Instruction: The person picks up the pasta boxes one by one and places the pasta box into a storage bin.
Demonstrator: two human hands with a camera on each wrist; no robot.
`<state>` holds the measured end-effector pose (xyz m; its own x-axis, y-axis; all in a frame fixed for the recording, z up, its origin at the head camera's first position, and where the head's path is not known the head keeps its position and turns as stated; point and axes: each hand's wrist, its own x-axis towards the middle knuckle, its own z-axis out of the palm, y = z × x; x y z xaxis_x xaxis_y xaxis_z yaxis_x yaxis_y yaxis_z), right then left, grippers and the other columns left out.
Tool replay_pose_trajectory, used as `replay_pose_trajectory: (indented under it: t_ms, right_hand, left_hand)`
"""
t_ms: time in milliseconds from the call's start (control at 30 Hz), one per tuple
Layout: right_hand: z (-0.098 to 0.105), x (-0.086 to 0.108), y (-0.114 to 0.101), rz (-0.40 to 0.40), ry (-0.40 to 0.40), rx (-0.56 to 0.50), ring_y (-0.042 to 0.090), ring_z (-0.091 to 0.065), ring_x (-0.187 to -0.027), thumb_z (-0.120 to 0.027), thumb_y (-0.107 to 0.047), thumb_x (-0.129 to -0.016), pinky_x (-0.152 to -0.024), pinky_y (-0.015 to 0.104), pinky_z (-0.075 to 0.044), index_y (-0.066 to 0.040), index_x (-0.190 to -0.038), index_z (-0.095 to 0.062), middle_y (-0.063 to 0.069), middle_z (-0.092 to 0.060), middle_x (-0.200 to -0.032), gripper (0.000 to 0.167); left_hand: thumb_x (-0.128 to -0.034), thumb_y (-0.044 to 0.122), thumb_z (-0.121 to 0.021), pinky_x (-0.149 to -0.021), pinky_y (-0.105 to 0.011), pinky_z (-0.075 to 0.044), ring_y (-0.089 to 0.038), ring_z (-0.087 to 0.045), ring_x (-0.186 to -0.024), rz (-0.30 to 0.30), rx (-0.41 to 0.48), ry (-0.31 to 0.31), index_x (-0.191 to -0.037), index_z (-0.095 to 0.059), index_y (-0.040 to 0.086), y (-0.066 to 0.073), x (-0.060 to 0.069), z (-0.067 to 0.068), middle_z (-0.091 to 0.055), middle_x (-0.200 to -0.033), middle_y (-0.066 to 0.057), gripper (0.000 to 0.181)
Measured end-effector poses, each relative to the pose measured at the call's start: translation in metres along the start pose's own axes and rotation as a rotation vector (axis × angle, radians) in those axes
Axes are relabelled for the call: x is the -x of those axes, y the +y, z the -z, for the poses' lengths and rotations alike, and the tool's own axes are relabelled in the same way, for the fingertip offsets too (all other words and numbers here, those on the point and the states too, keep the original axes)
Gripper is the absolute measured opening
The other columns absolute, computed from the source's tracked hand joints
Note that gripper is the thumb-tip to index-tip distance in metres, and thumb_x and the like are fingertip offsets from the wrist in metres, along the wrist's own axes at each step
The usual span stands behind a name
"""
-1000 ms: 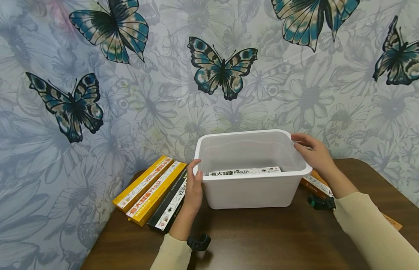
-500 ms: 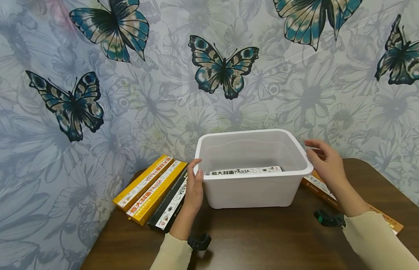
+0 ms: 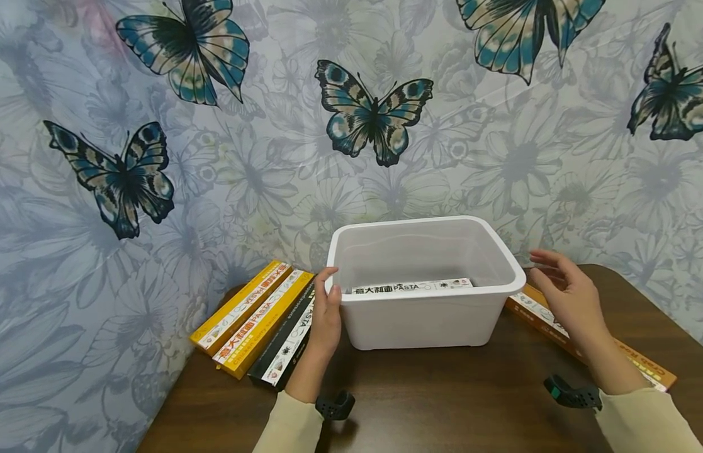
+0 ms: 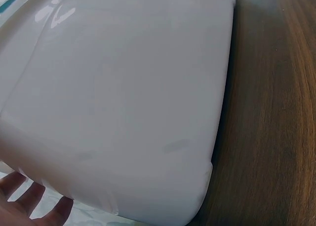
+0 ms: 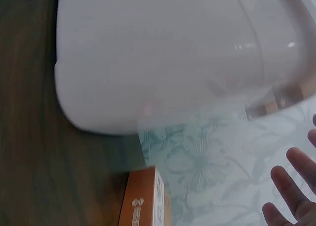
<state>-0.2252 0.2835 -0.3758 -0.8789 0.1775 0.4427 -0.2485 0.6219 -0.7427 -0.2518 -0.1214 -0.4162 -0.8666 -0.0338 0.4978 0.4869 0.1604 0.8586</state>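
Note:
A white plastic bin (image 3: 425,321) stands on the table, with a white-sided pasta box (image 3: 410,287) lying inside it. My left hand (image 3: 325,318) holds the bin's left end at the rim; in the left wrist view its fingertips (image 4: 63,208) touch the bin wall (image 4: 123,87). My right hand (image 3: 569,296) is held off the bin's right side, fingers loosely spread and holding nothing, above an orange-brown box (image 3: 540,321). The right wrist view shows that box (image 5: 140,196) beside the bin (image 5: 148,53), apart from the fingers (image 5: 291,186).
Two yellow pasta boxes (image 3: 263,321) and a black one (image 3: 286,346) lie side by side at the table's left. Behind the brown table (image 3: 442,402) is a wall covering (image 3: 232,189) with butterflies and flowers.
My right hand has let go of the bin's right rim and moved right and slightly down, towards me. My left hand and the bin have stayed put.

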Motion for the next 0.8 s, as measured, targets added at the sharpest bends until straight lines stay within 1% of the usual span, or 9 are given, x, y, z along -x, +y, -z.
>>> replay_pose_trajectory:
  t_ms: [200, 367, 433, 500, 567, 667, 700, 733, 800]
  right_hand:
    - [0.014, 0.013, 0.021, -0.009, -0.007, 0.021, -0.023, -0.042, -0.102, -0.059, -0.036, -0.1, -0.076, 0.002, -0.033, -0.027, -0.147, -0.048, -0.027, -0.052, -0.127, 0.05]
    - [0.026, 0.023, 0.038, -0.018, -0.026, 0.065, -0.025, -0.039, -0.101, -0.062, -0.036, -0.098, -0.074, 0.004, -0.032, -0.026, -0.15, -0.045, -0.031, -0.046, -0.13, 0.055]
    - [0.031, 0.025, 0.045, -0.026, -0.045, 0.093, -0.025, -0.035, -0.101, -0.063, -0.037, -0.098, -0.076, 0.011, -0.034, -0.027, -0.151, -0.042, -0.028, -0.044, -0.134, 0.058]
    - [0.034, 0.026, 0.051, -0.031, -0.071, 0.111, -0.025, -0.031, -0.101, -0.063, -0.037, -0.098, -0.087, 0.02, -0.038, -0.028, -0.153, -0.039, -0.019, -0.042, -0.143, 0.061]
    - [0.037, 0.027, 0.056, -0.041, -0.095, 0.112, -0.022, -0.031, -0.106, -0.062, -0.038, -0.098, -0.101, 0.038, -0.041, -0.028, -0.155, -0.035, -0.007, -0.037, -0.154, 0.065]
    - [0.038, 0.028, 0.063, -0.069, -0.12, 0.105, 0.005, -0.041, -0.131, -0.061, -0.038, -0.099, -0.103, 0.068, -0.033, -0.026, -0.159, -0.026, 0.01, -0.025, -0.163, 0.07]
    - [0.038, 0.028, 0.066, -0.075, -0.12, 0.111, 0.019, -0.04, -0.137, -0.061, -0.038, -0.099, -0.105, 0.069, -0.031, -0.024, -0.159, -0.025, 0.014, -0.024, -0.164, 0.072]
    - [0.039, 0.029, 0.067, -0.083, -0.12, 0.111, 0.032, -0.037, -0.14, -0.06, -0.038, -0.099, -0.099, 0.074, -0.029, -0.022, -0.16, -0.023, 0.017, -0.022, -0.164, 0.073]
    - [0.04, 0.031, 0.071, -0.083, -0.118, 0.117, 0.053, -0.029, -0.137, -0.06, -0.036, -0.099, -0.101, 0.075, -0.026, -0.017, -0.16, -0.021, 0.021, -0.02, -0.164, 0.075]
  left_hand:
    - [-0.101, 0.033, -0.036, -0.108, -0.054, -0.031, -0.044, -0.041, -0.132, -0.009, -0.006, 0.001, -0.142, -0.036, 0.018, 0.0, -0.001, -0.001, -0.04, -0.149, -0.022, 0.043]
    - [-0.1011, 0.032, -0.036, -0.11, -0.056, -0.03, -0.039, -0.041, -0.135, 0.004, -0.013, -0.008, -0.142, -0.036, 0.02, -0.001, -0.001, -0.002, -0.038, -0.151, -0.02, 0.043]
    - [-0.1011, 0.034, -0.036, -0.111, -0.057, -0.029, -0.037, -0.041, -0.136, 0.008, -0.018, -0.01, -0.142, -0.036, 0.02, -0.002, -0.001, -0.002, -0.038, -0.152, -0.021, 0.043]
    - [-0.1011, 0.035, -0.036, -0.111, -0.056, -0.03, -0.036, -0.042, -0.135, 0.01, -0.018, -0.008, -0.142, -0.036, 0.02, -0.002, -0.001, -0.002, -0.038, -0.152, -0.02, 0.043]
    - [-0.101, 0.035, -0.036, -0.111, -0.056, -0.03, -0.035, -0.042, -0.135, 0.008, -0.015, -0.002, -0.142, -0.036, 0.02, -0.001, -0.001, -0.002, -0.039, -0.152, -0.02, 0.043]
    - [-0.101, 0.035, -0.035, -0.11, -0.055, -0.03, -0.034, -0.043, -0.134, 0.008, -0.012, 0.001, -0.142, -0.036, 0.021, 0.0, -0.001, -0.001, -0.04, -0.151, -0.017, 0.044]
    - [-0.1009, 0.035, -0.035, -0.11, -0.055, -0.031, -0.033, -0.043, -0.134, 0.008, -0.01, 0.0, -0.142, -0.036, 0.021, 0.0, -0.001, -0.001, -0.04, -0.151, -0.016, 0.044]
    - [-0.1009, 0.035, -0.035, -0.11, -0.055, -0.03, -0.033, -0.043, -0.134, 0.009, -0.01, 0.0, -0.142, -0.036, 0.021, 0.0, -0.001, -0.001, -0.04, -0.151, -0.016, 0.044]
    - [-0.1009, 0.036, -0.035, -0.11, -0.056, -0.03, -0.033, -0.043, -0.134, 0.01, -0.011, 0.0, -0.142, -0.035, 0.02, 0.0, -0.001, -0.001, -0.04, -0.151, -0.015, 0.044]
